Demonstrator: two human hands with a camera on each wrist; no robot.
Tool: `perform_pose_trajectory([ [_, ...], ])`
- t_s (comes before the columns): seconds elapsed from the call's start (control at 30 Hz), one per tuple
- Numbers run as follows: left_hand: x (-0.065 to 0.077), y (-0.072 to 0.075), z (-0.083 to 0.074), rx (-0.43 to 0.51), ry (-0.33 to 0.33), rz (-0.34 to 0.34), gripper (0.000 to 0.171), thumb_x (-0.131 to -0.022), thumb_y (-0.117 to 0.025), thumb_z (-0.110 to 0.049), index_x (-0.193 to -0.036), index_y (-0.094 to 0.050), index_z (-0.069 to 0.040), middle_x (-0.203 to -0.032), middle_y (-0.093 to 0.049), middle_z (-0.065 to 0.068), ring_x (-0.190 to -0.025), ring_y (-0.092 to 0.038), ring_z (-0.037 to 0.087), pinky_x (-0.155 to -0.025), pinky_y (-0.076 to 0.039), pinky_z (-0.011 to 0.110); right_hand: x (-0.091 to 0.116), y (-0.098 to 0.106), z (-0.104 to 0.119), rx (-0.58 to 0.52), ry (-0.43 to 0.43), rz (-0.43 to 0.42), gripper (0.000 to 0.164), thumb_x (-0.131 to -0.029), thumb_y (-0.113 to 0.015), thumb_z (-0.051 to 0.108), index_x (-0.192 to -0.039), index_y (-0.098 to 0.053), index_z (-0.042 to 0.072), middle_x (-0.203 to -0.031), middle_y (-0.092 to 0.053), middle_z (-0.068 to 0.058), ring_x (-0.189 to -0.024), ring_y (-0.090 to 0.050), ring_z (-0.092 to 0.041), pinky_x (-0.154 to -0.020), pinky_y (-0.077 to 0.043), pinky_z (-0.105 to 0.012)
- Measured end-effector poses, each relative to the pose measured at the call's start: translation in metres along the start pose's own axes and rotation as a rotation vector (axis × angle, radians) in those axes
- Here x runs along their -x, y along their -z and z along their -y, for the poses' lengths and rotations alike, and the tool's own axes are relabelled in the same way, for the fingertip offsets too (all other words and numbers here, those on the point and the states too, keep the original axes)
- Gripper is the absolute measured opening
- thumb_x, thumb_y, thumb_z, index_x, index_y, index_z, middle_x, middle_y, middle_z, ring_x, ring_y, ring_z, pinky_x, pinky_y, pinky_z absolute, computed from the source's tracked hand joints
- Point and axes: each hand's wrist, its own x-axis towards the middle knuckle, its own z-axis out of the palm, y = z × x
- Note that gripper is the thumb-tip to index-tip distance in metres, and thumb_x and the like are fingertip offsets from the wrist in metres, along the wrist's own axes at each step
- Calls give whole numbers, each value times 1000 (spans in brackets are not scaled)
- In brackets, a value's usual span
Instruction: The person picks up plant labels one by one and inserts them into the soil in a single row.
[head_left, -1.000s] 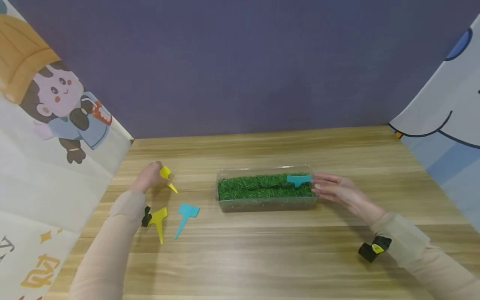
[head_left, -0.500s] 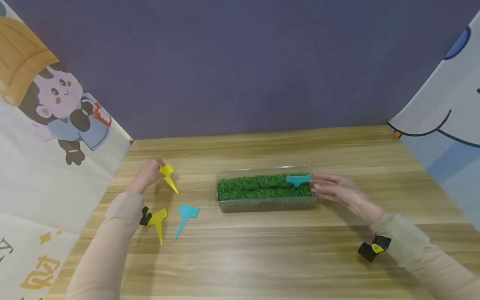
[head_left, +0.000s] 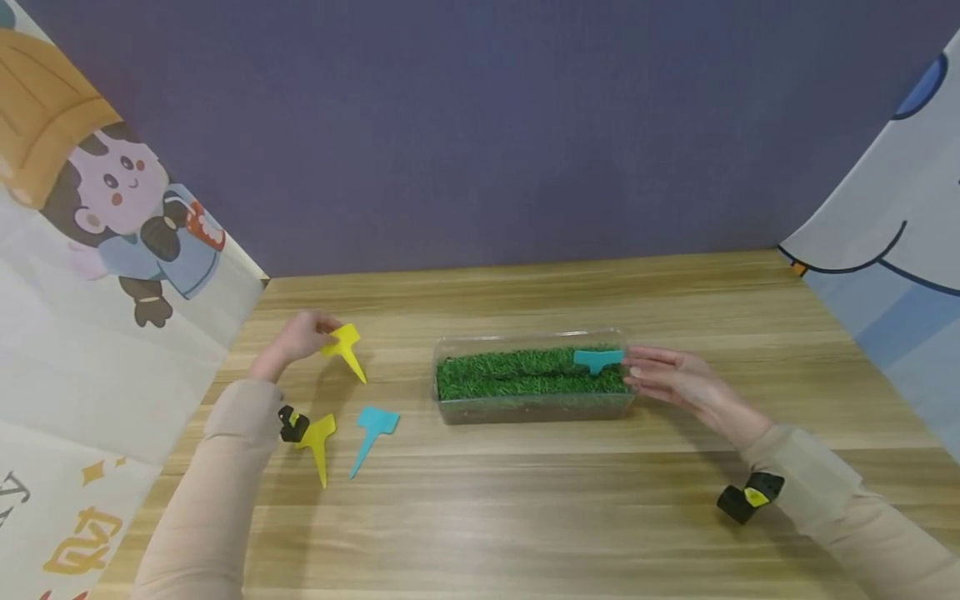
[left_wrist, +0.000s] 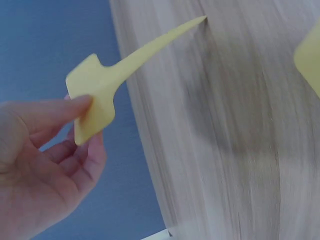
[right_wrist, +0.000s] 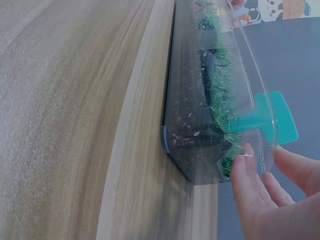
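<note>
My left hand point(head_left: 300, 333) pinches a yellow T-shaped plant label point(head_left: 347, 340) by its wide head; its pointed stem slants down to the right. In the left wrist view the thumb lies on the face of this label point(left_wrist: 97, 92) with fingers behind. My right hand point(head_left: 678, 383) touches the right end of a clear plastic planter box point(head_left: 536, 410) with fairly straight fingers. Green artificial-looking grass point(head_left: 517, 379) and brown soil fill that box. A blue plant label point(head_left: 597, 359) stands in the grass near its right end, close to my right fingertips point(right_wrist: 245, 160).
Another yellow label point(head_left: 321, 437), partly behind the left wrist camera point(head_left: 293, 424), lies on the wooden table point(head_left: 525, 517). Beside it is a second blue label point(head_left: 375, 429). A dark blue panel point(head_left: 487, 133) rises behind the table, with printed sheets on both sides.
My left hand has moved slightly right and up with the yellow plant label, whose head now shows more. The right hand, the planter box and the labels on the table stay in place.
</note>
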Motion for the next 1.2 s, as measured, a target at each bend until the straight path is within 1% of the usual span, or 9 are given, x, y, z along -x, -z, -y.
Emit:
perform_pose_trajectory([
  [0.13,-1,0,-2,84,37,23,28,-84,-54,-1,-109,-55,12,-96,-60,25,-78,-59,23,-70,-51,38,-2,2,1,15,-9,-6,65,-84,-59,8,-135,-21,-5,-113,-58,-2,-98,-58,-17,-90,-41,-30],
  [0.33,-4,1,-11,125,68,18,32,-87,-52,-9,-114,-53,8,-107,-57,26,-89,-56,28,-79,-47,43,-5,5,3,21,-19,-5,67,-83,-59,8,-136,-20,-4,-116,-57,-3,-99,-58,-16,-90,-41,-29],
  [0.43,-7,1,-18,140,55,12,33,-88,-52,-10,-115,-52,8,-109,-56,26,-91,-56,29,-81,-46,44,-7,7,5,18,-15,-5,68,-82,-60,7,-135,-20,-5,-115,-57,-3,-97,-59,-15,-89,-42,-28],
  [0.67,-13,1,-36,138,23,-25,31,-88,-52,-10,-114,-54,8,-103,-59,24,-84,-57,24,-70,-47,28,-11,11,7,28,-27,-18,70,-81,-62,7,-136,-19,-3,-109,-60,4,-96,-59,-14,-88,-43,-27],
  [0.73,-14,0,-42,140,17,-36,31,-88,-52,-10,-114,-54,7,-103,-59,24,-85,-57,25,-70,-47,29,-12,12,6,40,-32,-24,70,-80,-62,8,-136,-20,-3,-107,-60,6,-96,-59,-14,-88,-43,-26],
  [0.83,-15,0,-51,131,5,-52,31,-88,-53,-11,-114,-55,5,-105,-59,23,-89,-56,29,-72,-48,34,-14,14,6,37,-30,-19,70,-80,-62,8,-136,-21,-3,-105,-61,7,-97,-59,-14,-88,-43,-27],
  [0.97,-15,0,-65,115,-11,-61,31,-88,-53,-13,-115,-56,1,-107,-58,20,-91,-55,29,-74,-47,40,-14,13,4,37,-24,-7,68,-81,-61,7,-135,-22,-3,-103,-61,9,-96,-59,-14,-87,-43,-27],
  [1.03,-15,1,-72,113,-20,-61,31,-88,-53,-13,-115,-56,0,-109,-57,19,-93,-54,29,-75,-47,40,-12,11,2,25,-20,-3,67,-81,-61,7,-135,-22,-3,-103,-62,8,-96,-59,-14,-87,-44,-27],
  [1.2,-16,0,-88,124,-81,-70,28,-87,-54,-11,-113,-57,0,-109,-57,18,-92,-55,27,-74,-48,38,-7,7,-2,12,-11,-11,67,-81,-62,8,-135,-23,-3,-107,-61,5,-97,-59,-15,-88,-43,-27],
])
